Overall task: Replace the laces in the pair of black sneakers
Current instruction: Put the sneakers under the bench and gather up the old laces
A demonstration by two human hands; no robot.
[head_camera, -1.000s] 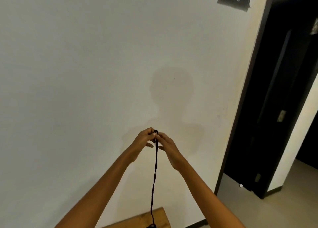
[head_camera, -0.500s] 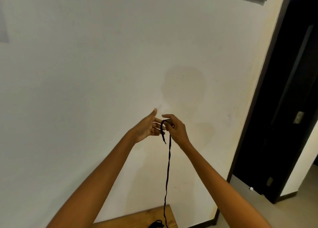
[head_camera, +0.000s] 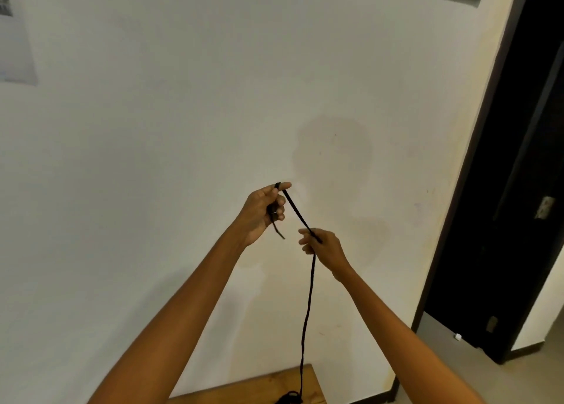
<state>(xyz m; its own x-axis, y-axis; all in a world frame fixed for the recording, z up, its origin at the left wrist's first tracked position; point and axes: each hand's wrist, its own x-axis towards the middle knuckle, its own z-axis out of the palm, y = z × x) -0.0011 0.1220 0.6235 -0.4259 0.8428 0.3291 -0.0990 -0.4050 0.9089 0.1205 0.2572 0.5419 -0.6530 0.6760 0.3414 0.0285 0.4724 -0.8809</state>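
Winding lace (head_camera: pixel 306 306) round left hand (head_camera: pixel 262 213); right hand (head_camera: pixel 323 246) pinches it lower down. Shoes not seen, lacing not started.

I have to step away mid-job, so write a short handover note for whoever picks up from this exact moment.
Left hand: raised, holds the black lace, its end looped over the forefinger, a short tail hanging below.
Right hand: lower, pinches the same lace; the stretch between the hands is taut.
The rest of the lace hangs down to a dark bundle on the wooden table at the bottom edge.
Done: one lace is free in hand.
Left: the sneakers are out of view, so lacing progress cannot be judged.
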